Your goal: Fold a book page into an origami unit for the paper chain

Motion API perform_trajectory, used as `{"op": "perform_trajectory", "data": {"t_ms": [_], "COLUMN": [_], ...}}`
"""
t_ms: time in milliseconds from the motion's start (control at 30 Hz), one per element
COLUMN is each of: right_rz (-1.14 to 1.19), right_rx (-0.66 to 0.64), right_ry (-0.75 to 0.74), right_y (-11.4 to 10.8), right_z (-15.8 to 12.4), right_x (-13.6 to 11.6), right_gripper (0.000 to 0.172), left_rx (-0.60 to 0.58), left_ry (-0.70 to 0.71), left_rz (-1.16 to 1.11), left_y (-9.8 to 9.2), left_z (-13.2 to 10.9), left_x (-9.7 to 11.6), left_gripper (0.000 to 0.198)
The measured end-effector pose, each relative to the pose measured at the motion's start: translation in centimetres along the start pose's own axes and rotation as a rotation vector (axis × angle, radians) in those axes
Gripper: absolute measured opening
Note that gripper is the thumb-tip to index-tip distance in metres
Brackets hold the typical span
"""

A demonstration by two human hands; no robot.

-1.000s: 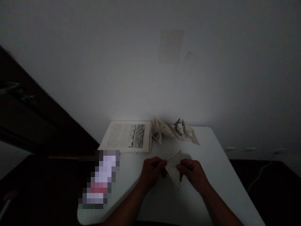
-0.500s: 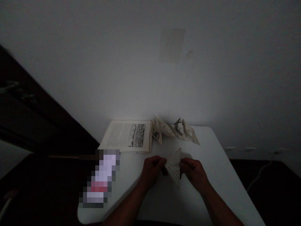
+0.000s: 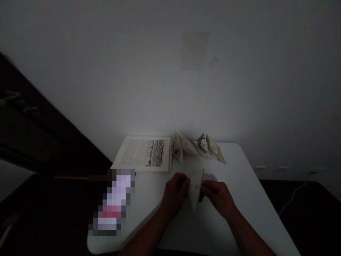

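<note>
A folded piece of printed paper (image 3: 195, 190), pointed at top and bottom, is held upright between my hands above the white table. My left hand (image 3: 176, 192) pinches its left edge, with the fingers curled in. On the opposite edge, my right hand (image 3: 217, 195) grips the paper between thumb and fingers. Beyond my hands, several folded paper boats (image 3: 185, 144) made from printed pages stand in a row near the wall. The far side of the held paper is hidden.
A stack of printed pages (image 3: 135, 154) with a picture lies at the table's back left. A pixelated phone-like object (image 3: 117, 199) rests by the left edge of the white table (image 3: 255, 206). The wall (image 3: 149, 89) rises right behind; a dark door (image 3: 32, 117) stands left.
The folded paper has turned and looks narrower, its lower tip shifted left. My left hand has moved slightly up and right, and my right hand slightly left.
</note>
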State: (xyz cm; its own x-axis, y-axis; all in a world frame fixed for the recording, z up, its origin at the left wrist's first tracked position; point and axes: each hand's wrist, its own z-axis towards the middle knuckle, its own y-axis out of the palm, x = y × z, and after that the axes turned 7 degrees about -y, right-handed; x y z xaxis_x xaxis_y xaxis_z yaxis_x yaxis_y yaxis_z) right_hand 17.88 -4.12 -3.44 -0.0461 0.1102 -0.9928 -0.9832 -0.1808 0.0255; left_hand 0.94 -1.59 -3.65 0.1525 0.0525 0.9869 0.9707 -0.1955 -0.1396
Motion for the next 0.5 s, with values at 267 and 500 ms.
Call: {"op": "perform_trajectory", "data": {"t_ms": [267, 500], "right_rz": [-0.241, -0.403], "right_rx": [0.066, 0.199], "right_ry": [-0.111, -0.21], "right_y": [0.2, 0.4], "right_z": [-0.2, -0.5], "right_x": [-0.5, 0.6], "right_gripper": [0.027, 0.007], "left_rx": [-0.063, -0.008], "left_ry": [0.07, 0.118], "left_rz": [0.217, 0.242], "left_y": [-0.1, 0.0], "left_z": [-0.6, -0.8], "left_x": [0.8, 0.9], "left_gripper": [0.04, 0.047]}}
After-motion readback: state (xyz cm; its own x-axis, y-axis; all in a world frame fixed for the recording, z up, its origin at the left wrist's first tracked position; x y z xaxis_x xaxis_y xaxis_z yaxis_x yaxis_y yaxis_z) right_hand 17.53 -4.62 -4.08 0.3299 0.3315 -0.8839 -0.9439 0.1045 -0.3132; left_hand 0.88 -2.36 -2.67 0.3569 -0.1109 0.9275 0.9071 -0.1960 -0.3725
